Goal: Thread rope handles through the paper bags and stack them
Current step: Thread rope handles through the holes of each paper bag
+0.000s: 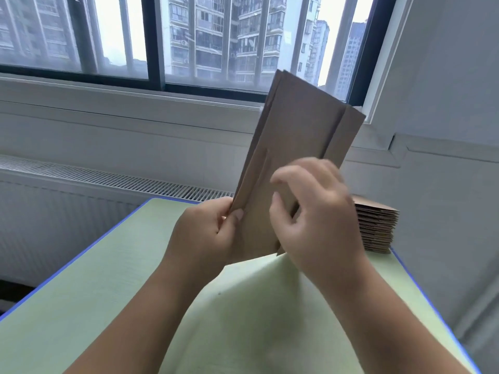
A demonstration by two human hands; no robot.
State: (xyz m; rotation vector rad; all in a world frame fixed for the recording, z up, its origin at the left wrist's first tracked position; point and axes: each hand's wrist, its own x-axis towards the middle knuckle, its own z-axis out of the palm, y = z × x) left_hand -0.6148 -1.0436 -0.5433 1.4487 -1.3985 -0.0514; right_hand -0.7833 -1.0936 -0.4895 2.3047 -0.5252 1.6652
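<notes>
Paper bag (291,147) tilted — left hand (205,233) pinches edge, right hand (316,211) blurred.

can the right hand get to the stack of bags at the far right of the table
Probably yes: the stack lies just beyond the right hand with nothing visible between them, and the left hand pinches the held paper bag, so the right could leave it.

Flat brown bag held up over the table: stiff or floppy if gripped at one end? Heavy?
Probably fairly stiff: the paper bag rises without drooping while the left hand pinches only its lower edge. Likely light, being thin folded paper. Its layers part slightly at the top, so they may fan open.
</notes>
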